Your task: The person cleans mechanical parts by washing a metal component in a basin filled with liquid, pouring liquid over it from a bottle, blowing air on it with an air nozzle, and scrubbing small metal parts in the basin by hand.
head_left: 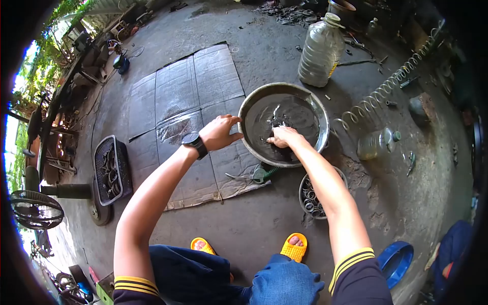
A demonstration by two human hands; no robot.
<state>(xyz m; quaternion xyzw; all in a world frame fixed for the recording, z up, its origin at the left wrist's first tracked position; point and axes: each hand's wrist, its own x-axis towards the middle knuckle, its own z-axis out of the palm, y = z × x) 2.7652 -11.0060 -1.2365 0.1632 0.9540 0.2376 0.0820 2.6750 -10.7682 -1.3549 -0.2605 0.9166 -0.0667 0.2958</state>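
Note:
A wide metal basin (321,113) holding dark liquid stands on the floor before me. My left hand (219,133) is at its left side, thumb and fingers apart, fingertips against the rim. Inside the basin, my right hand (284,136) reaches down with its fingers curled into the liquid. Dark, shiny shapes show around those fingertips, but I cannot make out what they are. A green-handled brush or tool (260,175) lies against the basin's near side. Below my right forearm sits a round bowl (303,199) of metal rings and small parts.
Flattened cardboard (216,76) covers the floor on the left. A black tray (123,175) of metal parts lies beyond it, near a fan (36,209). A large plastic bottle (320,53), a coiled hose (373,101), a smaller bottle (375,145) and a blue ring-shaped container (409,252) stand around the right.

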